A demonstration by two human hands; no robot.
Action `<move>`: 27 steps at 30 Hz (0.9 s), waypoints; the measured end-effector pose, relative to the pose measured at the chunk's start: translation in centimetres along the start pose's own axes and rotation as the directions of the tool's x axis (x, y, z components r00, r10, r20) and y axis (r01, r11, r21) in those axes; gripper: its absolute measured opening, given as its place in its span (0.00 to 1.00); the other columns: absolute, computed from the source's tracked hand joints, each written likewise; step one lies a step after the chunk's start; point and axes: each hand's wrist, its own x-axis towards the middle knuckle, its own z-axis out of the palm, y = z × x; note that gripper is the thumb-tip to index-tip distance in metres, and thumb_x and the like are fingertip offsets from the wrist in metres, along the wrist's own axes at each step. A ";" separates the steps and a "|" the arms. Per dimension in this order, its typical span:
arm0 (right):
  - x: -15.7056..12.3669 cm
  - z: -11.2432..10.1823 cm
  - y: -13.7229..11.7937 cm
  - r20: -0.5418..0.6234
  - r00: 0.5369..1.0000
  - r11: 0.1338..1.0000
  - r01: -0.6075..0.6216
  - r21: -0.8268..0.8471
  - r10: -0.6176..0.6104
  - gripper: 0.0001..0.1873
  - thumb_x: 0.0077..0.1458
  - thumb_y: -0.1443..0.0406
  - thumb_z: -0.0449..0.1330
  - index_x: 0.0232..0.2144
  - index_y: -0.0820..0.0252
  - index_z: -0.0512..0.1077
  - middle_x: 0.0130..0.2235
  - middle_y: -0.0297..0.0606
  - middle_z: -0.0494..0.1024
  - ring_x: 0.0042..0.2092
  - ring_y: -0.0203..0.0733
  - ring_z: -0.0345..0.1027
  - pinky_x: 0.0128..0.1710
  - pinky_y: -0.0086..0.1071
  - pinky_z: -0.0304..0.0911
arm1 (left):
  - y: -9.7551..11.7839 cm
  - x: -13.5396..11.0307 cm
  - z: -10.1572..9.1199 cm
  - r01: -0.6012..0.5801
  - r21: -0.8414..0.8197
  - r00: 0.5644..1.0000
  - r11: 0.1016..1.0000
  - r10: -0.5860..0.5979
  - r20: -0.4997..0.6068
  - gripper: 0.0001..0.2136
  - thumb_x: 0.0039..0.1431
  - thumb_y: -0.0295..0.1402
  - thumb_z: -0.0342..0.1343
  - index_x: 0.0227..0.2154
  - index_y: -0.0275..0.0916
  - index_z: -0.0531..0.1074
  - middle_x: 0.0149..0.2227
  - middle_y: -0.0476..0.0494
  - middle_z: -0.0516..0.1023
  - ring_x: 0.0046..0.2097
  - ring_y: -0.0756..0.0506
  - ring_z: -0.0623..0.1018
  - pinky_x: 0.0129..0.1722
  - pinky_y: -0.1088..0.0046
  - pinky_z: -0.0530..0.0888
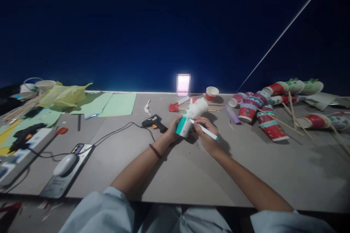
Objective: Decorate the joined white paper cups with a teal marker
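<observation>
My left hand (173, 130) grips a white paper cup (186, 125) from its left side. Part of this cup is coloured green, and it is joined end to end with another white paper cup (199, 106) that points away from me. In my right hand (207, 134) is a white marker (209, 133) with a green end. Its tip meets the cup's side near the green area, though my fingers partly cover it. A black hot glue gun (154, 123) lies just left of my left hand.
Behind the cups stands a small paper cup (212, 94). Decorated cups (253, 107) with wooden sticks (292, 113) spread over the right side. Green paper sheets (119, 104), a power strip (26, 156), a phone (67, 174) and a trailing cord (109, 133) occupy the left.
</observation>
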 end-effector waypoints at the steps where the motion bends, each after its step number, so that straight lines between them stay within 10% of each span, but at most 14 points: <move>1: 0.0 0.0 0.1 -0.003 1.000 1.000 0.000 0.008 0.000 0.03 0.56 0.63 0.61 0.32 0.55 0.75 0.38 0.40 0.80 0.42 0.45 0.74 0.46 0.42 0.69 | 0.0 0.0 0.0 0.003 0.001 1.000 1.000 -0.003 -0.001 0.13 0.58 0.39 0.53 0.32 0.33 0.74 0.27 0.39 0.79 0.27 0.43 0.78 0.29 0.66 0.75; 27: -0.1 -0.1 -0.7 0.020 0.999 0.996 0.037 -0.081 -0.035 0.06 0.57 0.63 0.60 0.28 0.55 0.75 0.38 0.42 0.79 0.42 0.46 0.75 0.45 0.42 0.69 | 0.0 -0.1 0.2 -0.004 -0.013 1.000 1.000 0.004 -0.019 0.12 0.57 0.38 0.53 0.33 0.33 0.74 0.27 0.40 0.78 0.28 0.43 0.77 0.29 0.67 0.74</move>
